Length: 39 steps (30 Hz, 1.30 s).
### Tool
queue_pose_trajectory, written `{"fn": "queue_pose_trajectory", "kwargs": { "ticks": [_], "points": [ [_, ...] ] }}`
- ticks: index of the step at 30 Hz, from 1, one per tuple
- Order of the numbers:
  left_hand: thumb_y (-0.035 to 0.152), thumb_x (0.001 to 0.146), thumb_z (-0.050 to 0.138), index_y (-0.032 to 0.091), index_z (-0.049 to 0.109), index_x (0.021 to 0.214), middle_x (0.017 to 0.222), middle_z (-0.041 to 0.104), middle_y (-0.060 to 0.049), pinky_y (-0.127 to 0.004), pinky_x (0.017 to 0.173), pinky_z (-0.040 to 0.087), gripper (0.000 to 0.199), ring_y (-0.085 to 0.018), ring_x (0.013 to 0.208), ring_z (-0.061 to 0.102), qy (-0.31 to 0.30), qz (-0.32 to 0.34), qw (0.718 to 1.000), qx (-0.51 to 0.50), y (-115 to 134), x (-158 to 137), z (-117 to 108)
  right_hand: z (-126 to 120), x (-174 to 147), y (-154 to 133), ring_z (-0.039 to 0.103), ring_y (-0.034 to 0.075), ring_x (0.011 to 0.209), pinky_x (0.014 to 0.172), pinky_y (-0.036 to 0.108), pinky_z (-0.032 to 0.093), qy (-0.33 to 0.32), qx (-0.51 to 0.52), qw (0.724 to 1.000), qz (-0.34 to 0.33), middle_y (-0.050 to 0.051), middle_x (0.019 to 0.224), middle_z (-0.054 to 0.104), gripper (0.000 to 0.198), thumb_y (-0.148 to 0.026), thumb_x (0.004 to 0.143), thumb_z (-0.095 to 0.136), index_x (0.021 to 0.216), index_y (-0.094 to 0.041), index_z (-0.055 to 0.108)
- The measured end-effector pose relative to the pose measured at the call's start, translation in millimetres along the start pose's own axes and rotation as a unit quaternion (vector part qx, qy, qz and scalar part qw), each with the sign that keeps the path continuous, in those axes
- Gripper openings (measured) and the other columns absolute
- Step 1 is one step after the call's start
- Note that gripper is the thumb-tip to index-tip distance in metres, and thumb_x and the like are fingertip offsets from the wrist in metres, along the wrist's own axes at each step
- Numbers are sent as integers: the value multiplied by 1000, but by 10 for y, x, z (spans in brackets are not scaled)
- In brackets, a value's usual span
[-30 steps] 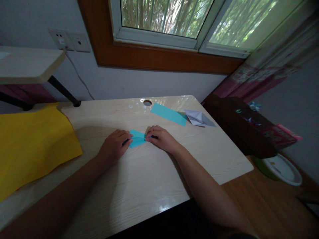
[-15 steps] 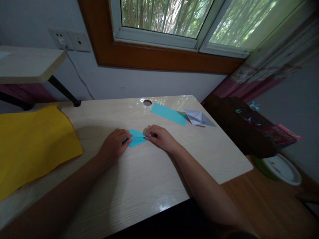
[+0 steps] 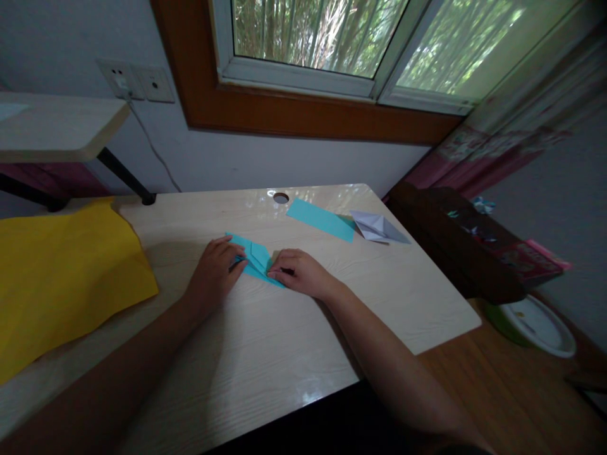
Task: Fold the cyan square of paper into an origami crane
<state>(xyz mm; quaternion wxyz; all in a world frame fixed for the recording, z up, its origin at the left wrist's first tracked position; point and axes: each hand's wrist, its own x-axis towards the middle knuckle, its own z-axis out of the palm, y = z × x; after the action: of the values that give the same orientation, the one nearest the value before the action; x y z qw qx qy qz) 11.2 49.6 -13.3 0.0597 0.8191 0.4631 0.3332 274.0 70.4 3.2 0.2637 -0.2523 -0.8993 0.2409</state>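
Note:
A folded piece of light blue paper (image 3: pixel 256 254) lies on the pale wooden table (image 3: pixel 284 354) between my hands, slanting down to the right, with crease lines and a folded layer on top. My left hand (image 3: pixel 219 265) grips its left end, thumb below and fingers above. At the right end my right hand (image 3: pixel 300 273) pinches the lower edge, its fingers curled together. Both hands partly cover the paper's ends.
Farther back lie a flat light blue strip (image 3: pixel 320 219) and a folded white paper boat (image 3: pixel 378 225). A large yellow sheet (image 3: pixel 71 278) covers the table's left side. A raised shelf (image 3: pixel 61 129) stands behind it. A round cable hole (image 3: pixel 281 198) is near the back edge.
The blue paper has turned from lying roughly level to slanting down to the right, and more of it shows. My right hand has moved slightly down and left.

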Motion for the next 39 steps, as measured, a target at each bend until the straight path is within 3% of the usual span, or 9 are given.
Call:
{"fn": "queue_pose_trajectory", "kwargs": {
  "ticks": [4, 9, 15, 26, 32, 39],
  "points": [
    [25, 94, 66, 21, 68, 99, 115, 71, -9, -53, 112, 43, 7, -30, 124, 57, 0, 5, 1000, 4, -29, -6, 7, -16, 23, -77, 62, 20, 85, 91, 40, 49, 11, -35, 999, -37, 5, 83, 69, 17, -22, 100, 57, 93, -20, 72],
    [19, 95, 61, 20, 69, 101, 115, 72, -9, -51, 109, 47, 10, -29, 121, 60, -27, -10, 999, -22, -19, -14, 8, 23, 8, 7, 63, 22, 96, 90, 39, 52, 62, -31, 997, -19, 9, 100, 71, 22, -16, 100, 52, 114, -21, 69],
    [19, 95, 61, 20, 69, 101, 116, 71, -9, -48, 110, 47, 10, -27, 124, 60, -24, -25, 998, -44, -45, -18, 46, 68, -10, 81, 61, 23, 112, 101, 42, 50, 36, -43, 998, -26, 10, 117, 69, 21, -16, 100, 55, 114, -22, 69],
    [21, 93, 62, 21, 69, 108, 114, 67, -8, -45, 104, 50, 16, -24, 110, 62, -2, -47, 998, -40, -31, 27, 45, 40, 31, -17, 62, 24, 103, 96, 44, 47, 27, -72, 996, -39, 8, 107, 71, 15, -32, 97, 66, 106, -22, 74],
    [22, 93, 56, 20, 69, 106, 109, 69, -8, -44, 104, 50, 18, -24, 108, 64, -7, -96, 993, -63, -9, 100, -47, 67, 45, -14, 60, 25, 102, 94, 44, 47, 29, -79, 996, -43, 9, 106, 69, 15, -35, 96, 67, 103, -23, 73],
    [32, 91, 55, 20, 73, 103, 107, 74, -6, -37, 100, 52, 25, -22, 105, 69, -52, -144, 980, -125, -86, 189, -185, 80, 37, -1, 59, 25, 102, 93, 43, 47, 20, -110, 992, -58, 11, 107, 68, 17, -34, 99, 63, 105, -21, 72]
  ]
}}
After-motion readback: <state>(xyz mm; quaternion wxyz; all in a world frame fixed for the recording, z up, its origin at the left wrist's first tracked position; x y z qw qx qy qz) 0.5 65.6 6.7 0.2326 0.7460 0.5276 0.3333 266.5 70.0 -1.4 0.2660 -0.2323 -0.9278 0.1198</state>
